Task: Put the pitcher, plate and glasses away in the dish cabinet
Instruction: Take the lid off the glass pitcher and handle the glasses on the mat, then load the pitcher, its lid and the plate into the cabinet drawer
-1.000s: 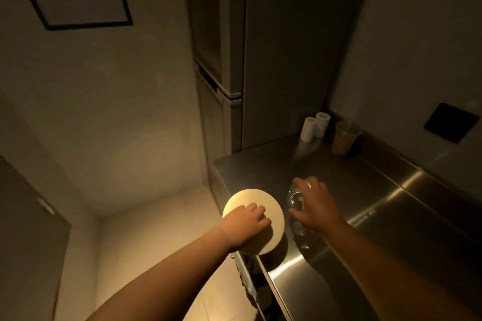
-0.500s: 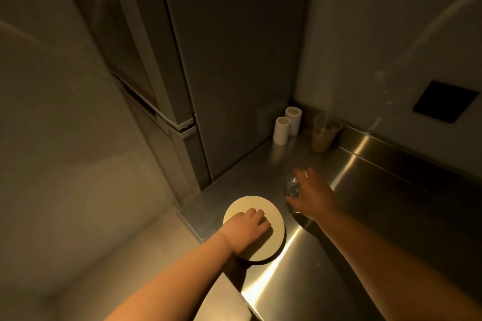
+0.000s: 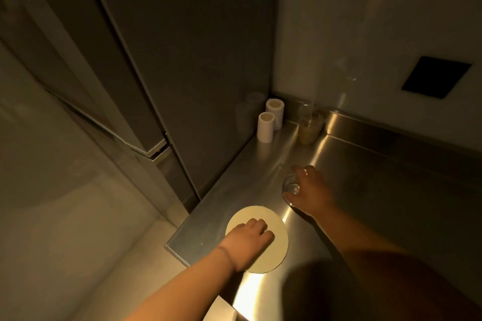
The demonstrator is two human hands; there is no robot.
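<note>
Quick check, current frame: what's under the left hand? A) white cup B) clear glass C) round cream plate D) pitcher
C: the left hand lies flat on the round cream plate near the counter edge, while the right hand is on the clear glass.

Steel counter [image 3: 365,203]: plate [image 3: 276,227], glass [image 3: 290,186], cups [image 3: 266,128]

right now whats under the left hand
The left hand lies palm-down on the pale round plate, which sits on the steel counter. The plate's middle is covered by the hand.
</note>
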